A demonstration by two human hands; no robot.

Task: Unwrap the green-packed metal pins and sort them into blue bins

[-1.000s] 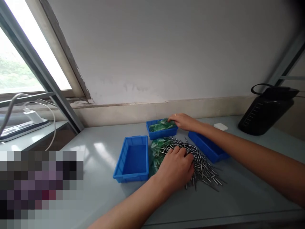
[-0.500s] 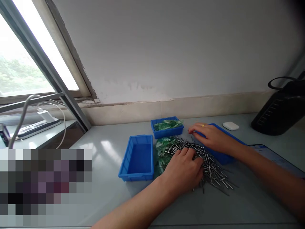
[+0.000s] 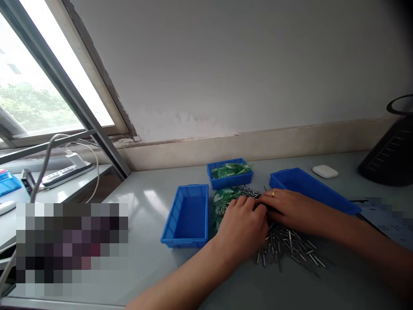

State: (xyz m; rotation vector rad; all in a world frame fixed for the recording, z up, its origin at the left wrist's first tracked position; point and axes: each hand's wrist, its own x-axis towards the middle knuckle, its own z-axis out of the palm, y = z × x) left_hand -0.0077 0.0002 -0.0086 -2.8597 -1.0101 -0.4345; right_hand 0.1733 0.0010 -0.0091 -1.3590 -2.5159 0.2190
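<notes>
A heap of thin metal pins, which look like blind rivets [image 3: 290, 241], lies spread on the grey table. My left hand [image 3: 245, 224] rests over the heap's left side, fingers curled down into the rivets. Against its fingertips, my right hand [image 3: 287, 209], with a ring on one finger, reaches in from the right with bent fingers. The fingertips of both hands are partly hidden, so how many rivets they grip does not show. Green-tinted clear plastic pieces [image 3: 227, 196] lie beside the heap, partly behind my left hand.
An empty blue bin [image 3: 167, 232] stands left of the heap. Behind is a smaller blue bin [image 3: 230, 181] holding green pieces. Another blue bin [image 3: 322, 193] lies behind my right forearm, near a white case [image 3: 325, 171], a phone-like screen [image 3: 387, 219] and a black jug [image 3: 387, 155].
My right hand has moved from the right-hand blue bin down to the heap, meeting my left hand. My left hand stays over the rivets. The view has shifted slightly left.
</notes>
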